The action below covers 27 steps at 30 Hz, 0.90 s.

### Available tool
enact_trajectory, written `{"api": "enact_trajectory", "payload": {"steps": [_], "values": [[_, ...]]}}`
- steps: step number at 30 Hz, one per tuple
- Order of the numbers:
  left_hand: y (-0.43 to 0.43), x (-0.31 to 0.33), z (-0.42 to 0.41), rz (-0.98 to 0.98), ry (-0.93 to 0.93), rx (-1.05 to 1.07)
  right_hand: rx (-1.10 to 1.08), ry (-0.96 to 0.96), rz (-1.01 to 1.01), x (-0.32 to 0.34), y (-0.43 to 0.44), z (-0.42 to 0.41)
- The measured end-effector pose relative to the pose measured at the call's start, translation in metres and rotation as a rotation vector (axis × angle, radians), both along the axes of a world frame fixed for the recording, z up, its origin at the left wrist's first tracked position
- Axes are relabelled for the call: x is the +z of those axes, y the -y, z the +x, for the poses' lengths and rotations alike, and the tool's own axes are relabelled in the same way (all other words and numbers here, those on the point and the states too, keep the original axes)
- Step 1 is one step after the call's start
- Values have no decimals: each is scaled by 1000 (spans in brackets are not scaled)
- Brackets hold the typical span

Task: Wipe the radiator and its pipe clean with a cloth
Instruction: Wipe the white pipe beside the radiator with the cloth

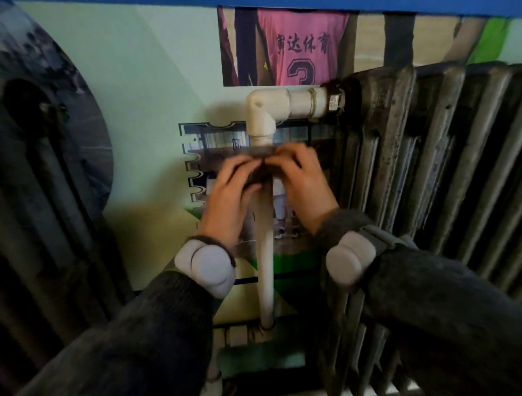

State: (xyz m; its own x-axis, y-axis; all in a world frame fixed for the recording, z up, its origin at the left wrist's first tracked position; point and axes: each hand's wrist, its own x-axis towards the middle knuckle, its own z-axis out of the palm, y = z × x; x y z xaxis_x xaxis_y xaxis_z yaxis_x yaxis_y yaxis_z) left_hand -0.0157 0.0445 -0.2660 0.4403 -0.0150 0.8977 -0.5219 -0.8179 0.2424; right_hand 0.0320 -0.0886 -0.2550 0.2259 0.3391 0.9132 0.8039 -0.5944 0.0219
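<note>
The cloth (261, 158), a dark strip at the centre, is mostly covered by the fingers of the left hand (228, 198) and the right hand (302, 186). Motion blur smears its edges, so its fold cannot be told. Where it crosses the pipe (265, 254), that stretch is hidden. At 3 o'clock the radiator (423, 155) runs off the right edge, its lower columns behind the right sleeve (437, 311). At 9 o'clock a dark ribbed shape (42, 212) is blurred and cut off. At 12 o'clock the poster (302, 48) is cropped by a blue ledge (367, 3).
</note>
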Motion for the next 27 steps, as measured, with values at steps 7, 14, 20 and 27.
{"api": "enact_trajectory", "payload": {"steps": [7,14,20,27], "values": [[1,27,21,-196,122,0,90,-20,154,8,-11,11],[-6,-15,24,-261,-125,-28,83,-24,128,-48,-11,21],[-6,-72,24,-282,-329,-42,121,-98,38,-115,-4,28],[-4,-78,9,80,-338,124,87,-162,-183,-97,9,15]]}}
